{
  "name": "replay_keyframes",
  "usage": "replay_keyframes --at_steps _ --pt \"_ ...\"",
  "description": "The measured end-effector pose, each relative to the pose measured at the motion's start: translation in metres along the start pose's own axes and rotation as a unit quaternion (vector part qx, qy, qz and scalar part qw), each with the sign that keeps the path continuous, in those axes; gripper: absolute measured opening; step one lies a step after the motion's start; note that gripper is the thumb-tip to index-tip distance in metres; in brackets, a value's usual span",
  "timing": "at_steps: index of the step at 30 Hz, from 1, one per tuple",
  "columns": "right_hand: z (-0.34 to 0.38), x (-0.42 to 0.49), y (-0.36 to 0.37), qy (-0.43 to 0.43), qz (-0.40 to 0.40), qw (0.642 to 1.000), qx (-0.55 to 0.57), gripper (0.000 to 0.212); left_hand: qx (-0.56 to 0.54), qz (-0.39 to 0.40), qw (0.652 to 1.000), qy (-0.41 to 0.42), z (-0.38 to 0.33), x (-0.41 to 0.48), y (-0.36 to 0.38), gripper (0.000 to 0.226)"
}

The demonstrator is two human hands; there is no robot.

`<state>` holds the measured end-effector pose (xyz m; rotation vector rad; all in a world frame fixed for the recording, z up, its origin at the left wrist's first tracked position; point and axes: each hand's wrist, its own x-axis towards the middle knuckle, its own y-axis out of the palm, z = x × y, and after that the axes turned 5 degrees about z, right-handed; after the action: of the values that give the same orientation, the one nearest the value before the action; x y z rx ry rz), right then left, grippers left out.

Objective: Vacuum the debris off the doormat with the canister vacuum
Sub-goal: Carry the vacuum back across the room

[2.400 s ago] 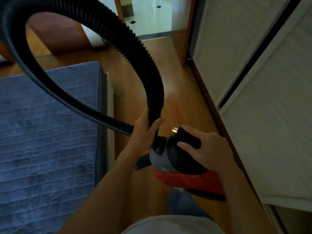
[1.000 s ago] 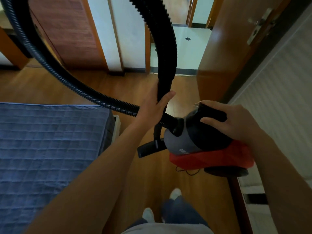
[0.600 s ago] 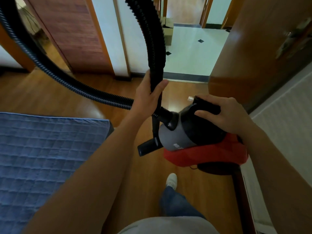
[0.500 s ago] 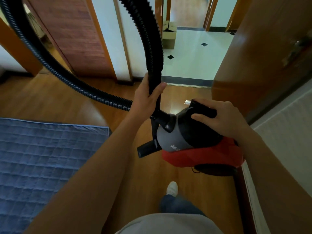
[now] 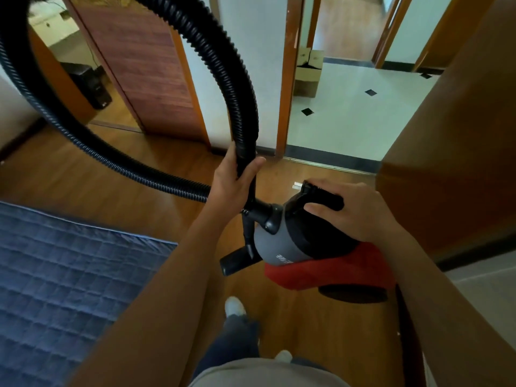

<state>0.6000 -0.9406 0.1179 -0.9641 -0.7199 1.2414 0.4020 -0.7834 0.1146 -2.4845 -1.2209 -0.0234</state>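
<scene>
I carry a grey, black and red canister vacuum (image 5: pixel 296 247) above the wooden floor. My right hand (image 5: pixel 354 210) grips its black top handle. My left hand (image 5: pixel 234 180) grips the ribbed black hose (image 5: pixel 223 65) near its lower end, where it joins the canister. The hose loops up over my head and down the left side. A short black nozzle (image 5: pixel 237 262) hangs below the hose end. No doormat is in view.
A blue quilted mattress (image 5: pixel 61 275) lies on the floor at the left. Ahead is an open doorway to a white tiled floor (image 5: pixel 349 118) with a cardboard box (image 5: pixel 308 71). A brown wooden door (image 5: pixel 452 135) stands at the right.
I have walked forward carrying the vacuum; the doorway and tiled floor have come closer and the mattress has slid back to my left. Both hands keep their grips.
</scene>
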Motion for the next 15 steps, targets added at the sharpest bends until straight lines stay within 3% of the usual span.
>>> replay_keyframes --at_steps 10,15 --pt "0.012 0.160 0.004 -0.021 0.023 0.999 -0.012 0.053 -0.012 -0.042 0.999 -0.031 0.071 0.118 -0.063 0.013" --pt "0.035 0.260 -0.004 -0.023 0.074 0.997 -0.025 0.055 -0.015 -0.056 0.997 -0.048 0.103 0.192 -0.115 0.021"
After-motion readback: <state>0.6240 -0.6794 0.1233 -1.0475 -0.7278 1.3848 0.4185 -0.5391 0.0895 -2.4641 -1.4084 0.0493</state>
